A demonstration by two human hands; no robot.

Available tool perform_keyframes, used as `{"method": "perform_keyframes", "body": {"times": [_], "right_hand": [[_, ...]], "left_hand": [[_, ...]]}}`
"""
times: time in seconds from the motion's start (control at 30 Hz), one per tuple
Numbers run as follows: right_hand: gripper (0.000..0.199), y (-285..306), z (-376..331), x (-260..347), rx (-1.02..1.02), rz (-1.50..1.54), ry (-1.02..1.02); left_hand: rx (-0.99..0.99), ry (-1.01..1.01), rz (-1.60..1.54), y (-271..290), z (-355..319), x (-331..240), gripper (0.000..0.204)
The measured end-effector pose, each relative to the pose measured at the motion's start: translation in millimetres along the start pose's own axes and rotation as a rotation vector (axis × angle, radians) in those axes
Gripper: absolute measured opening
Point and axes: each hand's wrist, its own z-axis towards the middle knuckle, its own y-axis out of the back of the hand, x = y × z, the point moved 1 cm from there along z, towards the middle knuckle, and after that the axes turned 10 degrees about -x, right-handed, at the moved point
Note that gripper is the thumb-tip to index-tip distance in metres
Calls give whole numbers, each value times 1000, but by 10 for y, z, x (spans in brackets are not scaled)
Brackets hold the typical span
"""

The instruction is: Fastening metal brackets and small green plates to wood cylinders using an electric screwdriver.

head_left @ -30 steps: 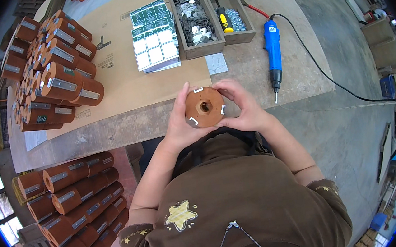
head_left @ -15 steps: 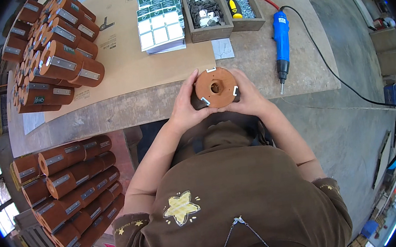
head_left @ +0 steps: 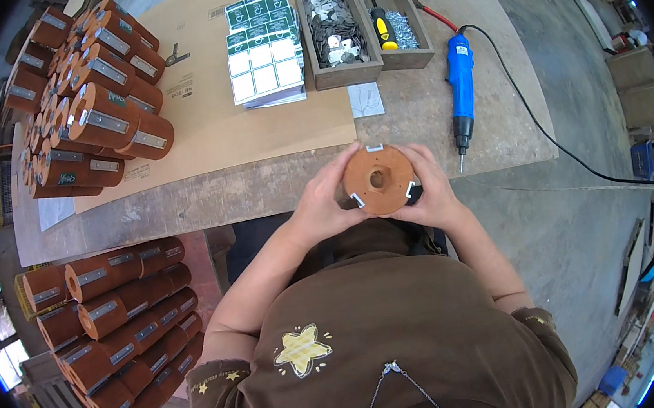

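Observation:
Between my two hands is a reddish-brown wooden cylinder [head_left: 359, 171], one round end facing up, with a hole in its middle and three small metal clips spaced round its rim. My left hand [head_left: 330, 200] is closed round its left side, and my right hand [head_left: 433, 194] grips the right side. Both thumbs press near the lower edge. I hold it at the table's front edge, close to my body. Its underside is hidden. To the right, a blue electric screwdriver [head_left: 460, 73] lies on the table [head_left: 262, 185], apart from my hands.
Stacked wooden cylinders with metal strips [head_left: 104, 115] fill the table's left. More cylinders [head_left: 120, 302] are piled below. Printed label sheets [head_left: 265, 72] lie on cardboard [head_left: 202, 129]. Wooden bins [head_left: 344, 75] hold metal plates, screws and a yellow-black screwdriver [head_left: 383, 29]. A black cable [head_left: 540, 132] trails right.
Both hands have brought the cylinder nearer to my body and slightly right. Its end has turned a little, shifting the clips round. My grip stays on both sides.

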Motion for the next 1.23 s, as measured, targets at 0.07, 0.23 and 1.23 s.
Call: {"method": "perform_keyframes", "body": {"times": [0.07,0.23,1.23], "right_hand": [[83,2,-50,-33,78,-88,-126],[83,-31,-58,-111,-11,-31,-153],[70,820,750,-1514,-174,-659,-1011]], "left_hand": [[54,-39,92,-72,-4,68,89],[24,-54,169,-114,60,72,90],[-167,-255,36,410,1291,-320,32]]}}
